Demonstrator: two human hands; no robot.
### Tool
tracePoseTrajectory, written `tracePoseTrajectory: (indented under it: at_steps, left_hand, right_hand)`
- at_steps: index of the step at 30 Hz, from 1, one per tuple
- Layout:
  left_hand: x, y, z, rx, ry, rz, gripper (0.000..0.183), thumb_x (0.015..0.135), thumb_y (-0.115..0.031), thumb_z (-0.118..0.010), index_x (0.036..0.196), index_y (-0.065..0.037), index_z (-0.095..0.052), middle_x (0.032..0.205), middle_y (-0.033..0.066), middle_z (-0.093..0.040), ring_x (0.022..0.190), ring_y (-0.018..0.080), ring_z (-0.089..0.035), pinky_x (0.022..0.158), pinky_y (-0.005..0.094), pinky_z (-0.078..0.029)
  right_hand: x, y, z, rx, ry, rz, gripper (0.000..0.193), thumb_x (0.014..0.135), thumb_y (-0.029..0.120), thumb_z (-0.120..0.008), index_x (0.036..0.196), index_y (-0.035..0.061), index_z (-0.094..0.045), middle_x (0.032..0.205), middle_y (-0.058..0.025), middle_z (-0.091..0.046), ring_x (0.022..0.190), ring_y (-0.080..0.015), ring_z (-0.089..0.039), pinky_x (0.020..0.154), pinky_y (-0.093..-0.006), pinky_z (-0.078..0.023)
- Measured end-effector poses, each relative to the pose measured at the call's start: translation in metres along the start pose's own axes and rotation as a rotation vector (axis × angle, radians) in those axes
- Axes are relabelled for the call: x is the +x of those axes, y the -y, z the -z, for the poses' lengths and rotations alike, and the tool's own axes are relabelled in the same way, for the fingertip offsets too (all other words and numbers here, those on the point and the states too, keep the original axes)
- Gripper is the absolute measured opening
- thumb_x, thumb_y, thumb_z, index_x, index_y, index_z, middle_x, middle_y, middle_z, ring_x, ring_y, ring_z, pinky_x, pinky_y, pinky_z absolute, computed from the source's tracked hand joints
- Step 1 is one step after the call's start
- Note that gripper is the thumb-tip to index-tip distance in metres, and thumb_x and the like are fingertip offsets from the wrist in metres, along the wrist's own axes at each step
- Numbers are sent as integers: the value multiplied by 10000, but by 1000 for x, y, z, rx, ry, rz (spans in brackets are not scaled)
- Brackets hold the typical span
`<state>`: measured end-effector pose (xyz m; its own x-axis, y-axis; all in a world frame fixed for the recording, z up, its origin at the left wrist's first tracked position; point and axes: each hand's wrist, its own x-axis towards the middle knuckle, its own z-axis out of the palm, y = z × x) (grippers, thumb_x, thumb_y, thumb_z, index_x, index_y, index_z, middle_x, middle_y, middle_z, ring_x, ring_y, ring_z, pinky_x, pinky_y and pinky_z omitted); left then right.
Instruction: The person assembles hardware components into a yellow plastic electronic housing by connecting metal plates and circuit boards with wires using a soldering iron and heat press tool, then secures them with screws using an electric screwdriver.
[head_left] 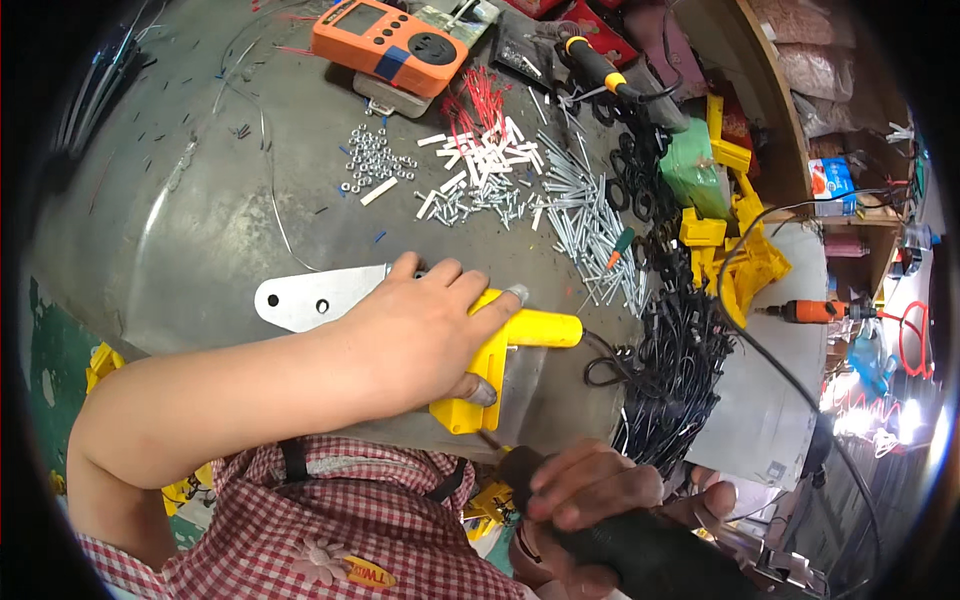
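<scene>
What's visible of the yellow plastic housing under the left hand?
The yellow plastic-looking housing has a blocky body slanting toward the person and a cylindrical stub pointing right. The left hand grips it from above, hiding part of it. A flat silver metal plate with two holes extends leftward from under the hand; joint hidden. A black cable seems to leave the stub's right end. The black driver's thin bit, in the right hand, points at the lower end; contact unclear.
</scene>
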<state>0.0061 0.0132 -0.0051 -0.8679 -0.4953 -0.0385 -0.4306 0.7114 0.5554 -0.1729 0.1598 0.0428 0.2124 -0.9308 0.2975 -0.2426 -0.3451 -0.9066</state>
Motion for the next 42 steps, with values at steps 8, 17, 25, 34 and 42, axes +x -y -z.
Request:
tracePoseTrajectory:
  at_steps: [8, 17, 25, 34, 42]
  left_hand:
    - [-15, 28, 5, 109, -81, -275, 682, 712, -325, -673, 1325, -194, -406, 1123, 83, -513, 1009, 267, -512, 803, 406, -437]
    - [-24, 18, -3, 127, -71, -118, 697, 710, -189, -647, 1345, -225, -363, 1191, 89, -465, 950, 283, -499, 788, 392, -418]
    - [-36, 4, -5, 191, -184, 68, 703, 686, -181, -653, 1336, -207, -386, 1222, 127, -437, 914, 292, -489, 766, 400, -395]
    - [-39, 13, -7, 94, -73, -302, 435, 788, -199, -495, 1221, -208, -536, 1056, 69, -509, 928, 233, -482, 770, 361, -373]
    - [-31, 14, -8, -6, -18, -315, 333, 756, -242, -521, 1078, -214, -604, 1108, 95, -492, 1006, 256, -452, 768, 382, -386]
  right_hand:
    - [31, -16, -65, 424, -309, 168, 295, 807, 207, -614, 1047, 65, -519, 736, -174, -609, 653, -322, -621, 625, -438, -515]
    - [48, -29, -62, 404, -36, 261, 533, 773, 322, -688, 1179, 139, -395, 586, -99, -588, 432, -222, -561, 415, -331, -474]
    - [55, -14, -41, 223, -188, 169, 530, 757, 326, -690, 1102, 39, -407, 693, -116, -587, 594, -252, -599, 546, -354, -501]
    - [73, -31, -43, 48, -377, -88, 574, 746, 493, -672, 990, 3, -501, 687, -81, -584, 635, -221, -586, 552, -310, -475]
    - [73, -52, -32, 149, -417, -156, 427, 754, 381, -699, 859, -6, -553, 692, -93, -592, 603, -262, -591, 582, -382, -501]
